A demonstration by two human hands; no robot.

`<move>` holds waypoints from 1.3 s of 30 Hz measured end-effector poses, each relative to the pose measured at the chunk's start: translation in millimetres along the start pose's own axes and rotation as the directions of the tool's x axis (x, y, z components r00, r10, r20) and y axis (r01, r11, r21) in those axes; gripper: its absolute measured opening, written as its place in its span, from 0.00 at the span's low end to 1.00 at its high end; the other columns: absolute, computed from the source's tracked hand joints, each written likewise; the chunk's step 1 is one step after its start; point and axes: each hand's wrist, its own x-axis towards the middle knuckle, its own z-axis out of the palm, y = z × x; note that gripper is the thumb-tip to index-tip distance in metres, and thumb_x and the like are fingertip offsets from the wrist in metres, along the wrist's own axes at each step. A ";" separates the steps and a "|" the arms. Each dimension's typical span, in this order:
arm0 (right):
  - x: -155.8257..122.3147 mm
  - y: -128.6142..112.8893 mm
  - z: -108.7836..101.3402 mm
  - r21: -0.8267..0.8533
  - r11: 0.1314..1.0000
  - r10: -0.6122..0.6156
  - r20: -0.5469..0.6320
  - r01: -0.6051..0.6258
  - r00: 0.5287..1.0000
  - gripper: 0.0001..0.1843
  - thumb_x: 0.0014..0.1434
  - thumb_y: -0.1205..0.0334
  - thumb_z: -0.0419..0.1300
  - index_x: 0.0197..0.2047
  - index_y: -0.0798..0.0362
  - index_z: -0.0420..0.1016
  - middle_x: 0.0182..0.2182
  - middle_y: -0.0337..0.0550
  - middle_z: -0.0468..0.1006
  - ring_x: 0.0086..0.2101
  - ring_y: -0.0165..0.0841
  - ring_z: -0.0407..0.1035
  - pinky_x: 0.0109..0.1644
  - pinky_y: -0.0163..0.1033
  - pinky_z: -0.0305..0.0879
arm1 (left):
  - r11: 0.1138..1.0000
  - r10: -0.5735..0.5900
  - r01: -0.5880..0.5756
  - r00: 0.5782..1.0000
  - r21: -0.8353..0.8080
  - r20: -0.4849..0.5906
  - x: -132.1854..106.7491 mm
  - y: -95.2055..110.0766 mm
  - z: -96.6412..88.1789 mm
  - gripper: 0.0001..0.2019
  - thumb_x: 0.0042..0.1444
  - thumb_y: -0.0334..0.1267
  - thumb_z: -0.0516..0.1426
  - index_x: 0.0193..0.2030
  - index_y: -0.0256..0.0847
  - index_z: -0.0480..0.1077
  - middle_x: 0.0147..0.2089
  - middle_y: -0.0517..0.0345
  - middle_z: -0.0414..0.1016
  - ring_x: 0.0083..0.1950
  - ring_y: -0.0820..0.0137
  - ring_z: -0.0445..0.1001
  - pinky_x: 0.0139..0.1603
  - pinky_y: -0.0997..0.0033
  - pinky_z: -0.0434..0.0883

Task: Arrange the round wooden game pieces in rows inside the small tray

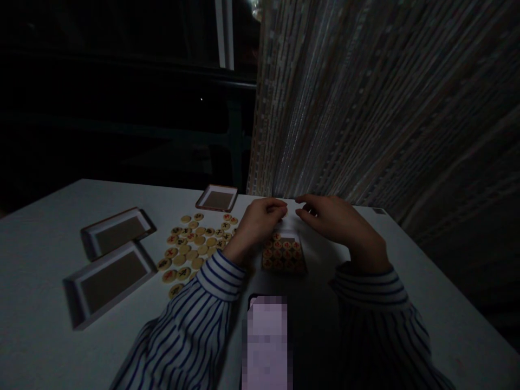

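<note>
My left hand (pixel 262 219) is raised above the table with thumb and fingers closed in a pinch. A pale round edge shows at its fingertips, which looks like a Chinese chess piece (pixel 285 213). My right hand (pixel 327 214) hovers just to the right, its thumb and fingers apart and nothing between them. Below and between both hands sits a small box (pixel 304 262) holding rows of round pieces with red characters (pixel 278 245). Left of it, partly hidden by my left forearm, many loose wooden pieces (pixel 199 240) lie scattered, some with characters up, others blank.
Two shallow boxes or lids (pixel 148 259) (pixel 85 246) lie at the left of the white table (pixel 36 271). Another small tray (pixel 233 201) is near the far edge. A phone (pixel 266 341) with a blurred screen lies in front. A string curtain (pixel 325 108) hangs behind at right.
</note>
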 end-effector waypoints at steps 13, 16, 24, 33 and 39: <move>3.9 -1.3 9.9 -0.011 0.997 -0.070 0.046 0.070 0.997 0.18 0.60 0.59 0.51 0.52 0.52 0.71 0.44 0.45 0.78 0.42 0.36 0.71 0.42 0.36 0.62 | 0.979 -0.152 0.138 0.984 0.147 0.088 -0.9 0.5 -2.2 0.15 0.55 0.30 0.53 0.48 0.32 0.72 0.36 0.50 0.78 0.33 0.71 0.75 0.32 0.75 0.69; 4.2 -1.9 10.8 -0.001 0.997 -0.074 0.064 0.074 0.995 0.18 0.60 0.60 0.51 0.52 0.51 0.70 0.44 0.46 0.78 0.42 0.36 0.71 0.42 0.36 0.62 | 0.982 -0.155 0.145 0.985 0.122 0.074 -0.8 -2.1 -1.2 0.14 0.54 0.30 0.53 0.47 0.33 0.72 0.35 0.51 0.78 0.33 0.72 0.75 0.31 0.76 0.69; 5.4 -6.2 12.5 0.044 0.995 -0.098 0.095 0.094 0.991 0.17 0.59 0.61 0.52 0.51 0.50 0.71 0.42 0.45 0.78 0.40 0.35 0.71 0.39 0.35 0.62 | 0.990 -0.137 0.134 0.989 0.050 0.057 2.2 -10.6 -6.1 0.09 0.51 0.33 0.56 0.40 0.35 0.69 0.28 0.58 0.75 0.29 0.73 0.73 0.30 0.76 0.68; 5.7 -7.8 14.0 0.083 0.989 -0.132 0.071 0.126 0.989 0.16 0.60 0.57 0.52 0.50 0.50 0.71 0.39 0.43 0.79 0.38 0.34 0.71 0.36 0.33 0.59 | 0.983 -0.185 0.184 0.980 0.021 0.071 1.5 -4.8 -7.8 0.06 0.50 0.30 0.57 0.36 0.36 0.67 0.25 0.60 0.73 0.26 0.75 0.71 0.27 0.77 0.66; 5.8 -8.8 15.8 0.062 0.990 -0.131 0.083 0.126 0.988 0.15 0.60 0.56 0.52 0.48 0.49 0.72 0.38 0.43 0.79 0.37 0.33 0.71 0.33 0.33 0.57 | 0.977 -0.210 0.211 0.975 -0.012 0.072 -0.2 -4.0 -4.8 0.06 0.51 0.30 0.57 0.37 0.36 0.66 0.24 0.61 0.73 0.25 0.75 0.71 0.27 0.78 0.65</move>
